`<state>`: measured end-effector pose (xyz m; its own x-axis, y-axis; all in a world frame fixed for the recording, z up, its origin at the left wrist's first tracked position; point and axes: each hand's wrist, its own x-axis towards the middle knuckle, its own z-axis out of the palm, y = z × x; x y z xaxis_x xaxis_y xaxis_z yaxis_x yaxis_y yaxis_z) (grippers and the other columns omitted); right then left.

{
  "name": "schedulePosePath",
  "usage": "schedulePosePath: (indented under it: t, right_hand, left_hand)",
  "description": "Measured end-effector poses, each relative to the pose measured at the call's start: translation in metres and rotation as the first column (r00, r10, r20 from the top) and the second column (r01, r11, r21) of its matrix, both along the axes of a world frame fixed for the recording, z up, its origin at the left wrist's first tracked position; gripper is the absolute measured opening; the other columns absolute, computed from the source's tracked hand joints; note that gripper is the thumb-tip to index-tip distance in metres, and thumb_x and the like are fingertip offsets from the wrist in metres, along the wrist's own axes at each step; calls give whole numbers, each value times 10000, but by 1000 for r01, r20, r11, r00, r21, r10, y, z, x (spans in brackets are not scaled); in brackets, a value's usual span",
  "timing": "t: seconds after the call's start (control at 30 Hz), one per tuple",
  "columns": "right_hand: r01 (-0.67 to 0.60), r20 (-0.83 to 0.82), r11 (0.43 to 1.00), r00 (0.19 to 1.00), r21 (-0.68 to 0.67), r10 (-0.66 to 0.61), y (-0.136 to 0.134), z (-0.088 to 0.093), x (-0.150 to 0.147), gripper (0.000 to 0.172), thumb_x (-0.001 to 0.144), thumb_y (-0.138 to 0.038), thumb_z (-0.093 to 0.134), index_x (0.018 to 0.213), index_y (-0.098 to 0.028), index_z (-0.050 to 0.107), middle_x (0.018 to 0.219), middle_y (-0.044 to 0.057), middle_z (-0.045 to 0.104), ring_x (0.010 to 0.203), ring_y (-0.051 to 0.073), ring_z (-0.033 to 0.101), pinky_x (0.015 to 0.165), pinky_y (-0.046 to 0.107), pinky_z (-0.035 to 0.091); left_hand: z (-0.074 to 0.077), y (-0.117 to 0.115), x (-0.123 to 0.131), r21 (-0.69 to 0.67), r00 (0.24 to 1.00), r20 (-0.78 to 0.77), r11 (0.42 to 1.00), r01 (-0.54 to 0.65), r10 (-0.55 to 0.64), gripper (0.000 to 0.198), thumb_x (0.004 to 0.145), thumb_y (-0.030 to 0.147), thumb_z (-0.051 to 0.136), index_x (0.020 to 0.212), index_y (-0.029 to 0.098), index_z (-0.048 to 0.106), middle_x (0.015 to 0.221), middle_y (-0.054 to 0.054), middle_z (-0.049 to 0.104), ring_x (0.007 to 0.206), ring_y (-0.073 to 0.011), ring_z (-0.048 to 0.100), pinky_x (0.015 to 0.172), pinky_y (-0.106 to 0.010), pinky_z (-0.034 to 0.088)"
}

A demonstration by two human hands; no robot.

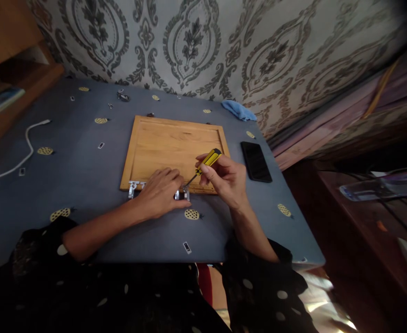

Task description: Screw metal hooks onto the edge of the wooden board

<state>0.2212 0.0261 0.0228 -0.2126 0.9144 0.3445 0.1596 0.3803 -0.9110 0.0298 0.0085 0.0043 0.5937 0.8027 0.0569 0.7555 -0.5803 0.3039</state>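
Note:
A wooden cabinet door panel [168,143] lies flat on the blue-grey table [78,175]. Metal hinges sit along its near edge: one hinge [133,187] shows at the left, another hinge [182,194] pokes out beside my fingers. My left hand [160,193] lies over the near edge with its fingers curled down, pressing on that second hinge. My right hand [224,178] grips a yellow-handled screwdriver [205,163], tilted so that its tip points down at the hinge by my left fingertips.
A black phone [256,161] lies right of the panel. A blue cloth [238,110] sits at the far edge by the patterned wall. A white cable [23,152] runs across the left side. Small metal parts [123,96] lie at the back. The table's right edge drops off near the phone.

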Motion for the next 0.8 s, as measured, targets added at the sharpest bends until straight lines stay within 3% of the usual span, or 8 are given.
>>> schedulePosePath:
  t: [0.8]
  right_hand:
    - [-74,-23,997,997,-25,74,16,0,-5,360,848,-557,725,912,-204,691,728,-40,639,478,53,547,482,219,466]
  left_hand:
    - [-2,1,0,7,1000,-15,1000,3,-3,435,866,554,725,1010,154,639,1053,-97,646,1031,-297,592,880,-410,456]
